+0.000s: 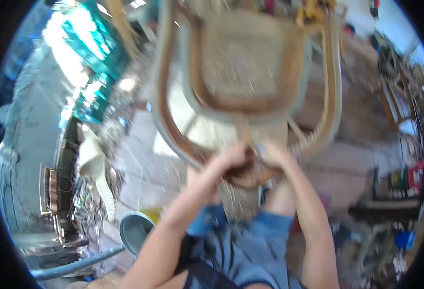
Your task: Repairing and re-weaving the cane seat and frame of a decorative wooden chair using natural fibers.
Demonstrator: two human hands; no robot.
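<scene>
A wooden chair frame (333,86) with curved rails and an inner U-shaped rail stands tilted in front of me, its lower curve close to my lap. My left hand (238,155) is closed at the middle of that lower curve, against the wood. Beside it, almost touching, my right hand (272,153) is closed too. A small pale bluish spot shows between the hands, too blurred to name. Motion smears the fingers, and whatever the right hand pinches is hidden.
A grey bucket (136,232) stands at my left, near a blue-grey pipe (79,264). Farther left are a white cone-shaped piece (92,155), scattered scraps and teal plastic sheeting (96,53). Another wooden chair frame (398,103) stands at the far right.
</scene>
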